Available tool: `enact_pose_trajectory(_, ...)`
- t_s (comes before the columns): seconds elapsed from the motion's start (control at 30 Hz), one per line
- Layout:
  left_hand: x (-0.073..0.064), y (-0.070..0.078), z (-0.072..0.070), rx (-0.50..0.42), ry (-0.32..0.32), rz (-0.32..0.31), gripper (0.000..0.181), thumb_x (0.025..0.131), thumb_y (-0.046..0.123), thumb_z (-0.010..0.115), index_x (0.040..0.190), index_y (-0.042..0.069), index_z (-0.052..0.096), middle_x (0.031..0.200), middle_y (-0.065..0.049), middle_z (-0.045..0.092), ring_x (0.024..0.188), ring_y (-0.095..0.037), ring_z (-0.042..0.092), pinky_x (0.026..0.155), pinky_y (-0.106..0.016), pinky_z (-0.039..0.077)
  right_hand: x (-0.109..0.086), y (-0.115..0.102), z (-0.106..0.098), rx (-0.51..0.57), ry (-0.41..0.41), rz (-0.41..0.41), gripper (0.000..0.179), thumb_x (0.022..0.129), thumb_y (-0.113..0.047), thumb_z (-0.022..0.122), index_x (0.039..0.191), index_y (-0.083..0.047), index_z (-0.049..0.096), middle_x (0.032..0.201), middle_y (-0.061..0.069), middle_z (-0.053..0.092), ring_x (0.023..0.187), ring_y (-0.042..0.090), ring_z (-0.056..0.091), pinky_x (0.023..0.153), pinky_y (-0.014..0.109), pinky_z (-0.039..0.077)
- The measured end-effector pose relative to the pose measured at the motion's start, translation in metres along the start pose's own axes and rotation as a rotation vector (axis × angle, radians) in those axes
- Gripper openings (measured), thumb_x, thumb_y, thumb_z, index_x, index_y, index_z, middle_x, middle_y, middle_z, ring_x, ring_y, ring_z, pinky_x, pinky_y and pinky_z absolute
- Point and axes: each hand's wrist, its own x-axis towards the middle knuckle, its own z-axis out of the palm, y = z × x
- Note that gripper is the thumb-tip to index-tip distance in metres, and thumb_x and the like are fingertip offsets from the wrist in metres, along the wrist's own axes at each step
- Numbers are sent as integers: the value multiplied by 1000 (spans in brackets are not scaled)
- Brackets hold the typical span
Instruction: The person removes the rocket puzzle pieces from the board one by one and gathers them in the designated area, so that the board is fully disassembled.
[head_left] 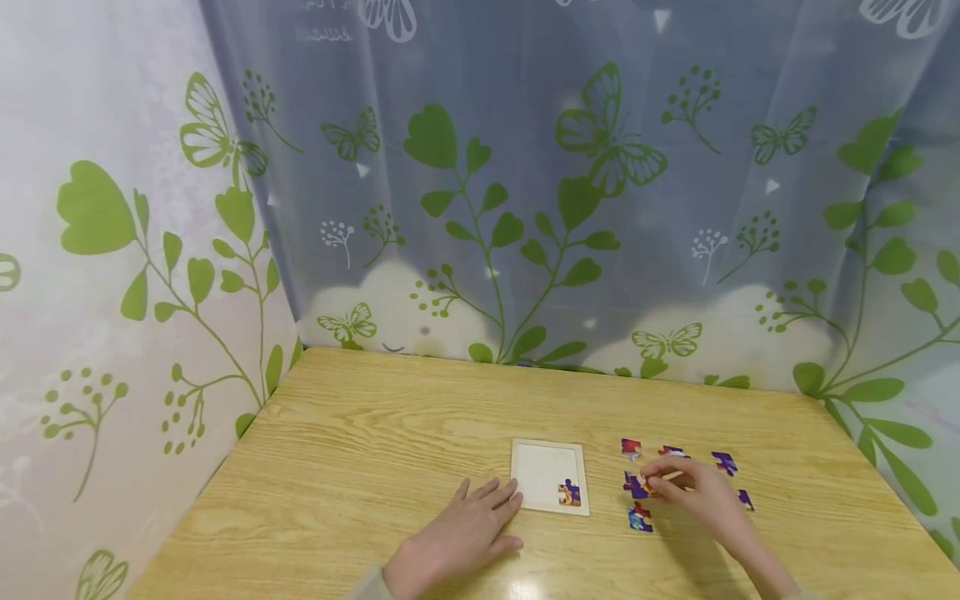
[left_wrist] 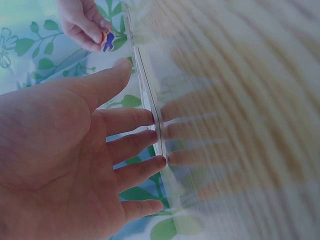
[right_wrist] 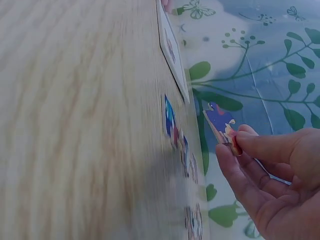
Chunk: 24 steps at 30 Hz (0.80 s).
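Note:
My right hand pinches a purple and red jigsaw piece between thumb and fingers. In the right wrist view the piece is held tilted, above the table surface. My left hand lies with straight, spread fingers, their tips at the left edge of the white puzzle tray. A single purple and orange jigsaw piece sits in the tray's lower right corner. Around the right hand lie loose pieces: a red one, a blue and red one and a purple one.
Another purple piece shows just right of the right hand, and one more is partly covered behind its fingers. The wooden table ends at a patterned curtain at the back, with similar cloth at both sides.

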Motion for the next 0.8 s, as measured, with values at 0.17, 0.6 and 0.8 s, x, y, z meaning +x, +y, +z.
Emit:
enact_pose_trajectory(0.17,1,-1,1,-1,0,-1,63,101,49,53,153,13,46,162,-3,38,149,-29,35,117,-61,31,-9,15,-12,1,3,-3,20,96,-14,70,110,-1,74,104,13,75,78,15,74,70,27,60)
enact_pose_trajectory(0.6,0,0,-2,-8,2,7,63,101,49,53,152,12,47,161,-5,39,148,-30,36,117,-62,31,-25,46,-29,-5,-68,-2,21,92,-5,72,109,7,72,100,17,74,75,10,72,63,25,59)
enact_pose_trajectory(0.8,0,0,-2,-7,-3,4,63,101,49,54,152,12,47,161,-4,39,148,-30,36,116,-62,31,-26,53,-31,-93,-92,-8,21,92,-11,74,108,3,73,102,16,75,77,11,72,64,23,56)
